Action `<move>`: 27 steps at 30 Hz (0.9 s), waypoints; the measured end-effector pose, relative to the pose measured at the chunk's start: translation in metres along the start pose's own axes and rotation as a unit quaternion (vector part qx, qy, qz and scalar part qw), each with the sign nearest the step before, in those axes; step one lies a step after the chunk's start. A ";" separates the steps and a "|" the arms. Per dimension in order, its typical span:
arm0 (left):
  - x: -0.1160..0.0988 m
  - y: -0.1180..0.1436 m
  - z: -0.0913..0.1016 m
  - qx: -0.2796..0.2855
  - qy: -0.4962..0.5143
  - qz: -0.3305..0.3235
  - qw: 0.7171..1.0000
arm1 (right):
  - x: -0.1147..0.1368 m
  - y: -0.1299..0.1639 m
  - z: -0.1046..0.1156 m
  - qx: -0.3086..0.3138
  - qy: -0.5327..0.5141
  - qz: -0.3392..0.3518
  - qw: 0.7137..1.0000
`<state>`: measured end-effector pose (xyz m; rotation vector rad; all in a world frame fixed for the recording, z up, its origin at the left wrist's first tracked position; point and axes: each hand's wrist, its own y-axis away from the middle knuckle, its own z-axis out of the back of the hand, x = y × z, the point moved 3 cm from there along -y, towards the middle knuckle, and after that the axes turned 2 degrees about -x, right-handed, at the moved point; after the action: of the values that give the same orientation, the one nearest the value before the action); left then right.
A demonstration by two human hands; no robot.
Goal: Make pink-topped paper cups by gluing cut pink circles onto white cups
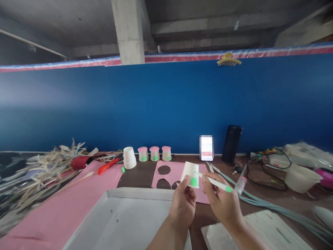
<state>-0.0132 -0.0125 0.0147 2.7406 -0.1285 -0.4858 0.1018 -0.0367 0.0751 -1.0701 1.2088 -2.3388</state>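
Pinching white cup (190, 170) in left fingers (185, 182) above pink sheet (177, 169) and grasping marker (217, 183) in right fingers (207, 182) near green patch (194, 181); apparently finished with three pink-topped cups (155, 155) on table (137, 178), partway through this one, with plain upturned cup stack (129, 158) left

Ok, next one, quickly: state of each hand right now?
Left hand: closed, holding a white cup.
Right hand: closed, holding a white marker.
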 end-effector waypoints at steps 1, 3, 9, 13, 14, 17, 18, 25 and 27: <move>0.000 0.000 0.000 0.002 0.001 0.001 1.000 | 0.000 0.000 0.000 -0.001 0.004 0.004 1.000; 0.000 0.000 0.000 0.005 0.003 0.002 1.000 | 0.001 0.001 0.000 -0.002 0.008 0.010 1.000; 0.000 -0.001 0.001 0.004 0.006 0.005 1.000 | 0.001 0.001 -0.002 0.001 0.005 0.010 1.000; -0.001 -0.001 0.001 0.004 0.006 0.001 1.000 | 0.002 0.002 -0.003 0.003 0.008 0.011 1.000; -0.002 -0.001 0.001 0.004 0.006 0.000 1.000 | 0.002 0.002 -0.003 0.004 0.008 0.011 1.000; -0.002 0.000 0.000 0.007 0.006 0.002 1.000 | 0.001 0.003 -0.003 0.009 0.010 0.013 1.000; -0.002 0.000 -0.001 0.007 0.007 0.003 1.000 | 0.001 0.003 -0.003 0.010 0.009 0.013 1.000; -0.001 -0.001 0.001 -0.002 0.017 0.006 1.000 | 0.000 0.004 -0.003 0.009 0.000 0.011 1.000; -0.001 -0.001 0.001 0.001 0.019 0.005 1.000 | 0.000 0.004 -0.003 0.012 -0.003 0.011 1.000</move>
<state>-0.0142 -0.0119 0.0139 2.7477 -0.1334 -0.4300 0.0993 -0.0372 0.0705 -1.0497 1.1806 -2.3266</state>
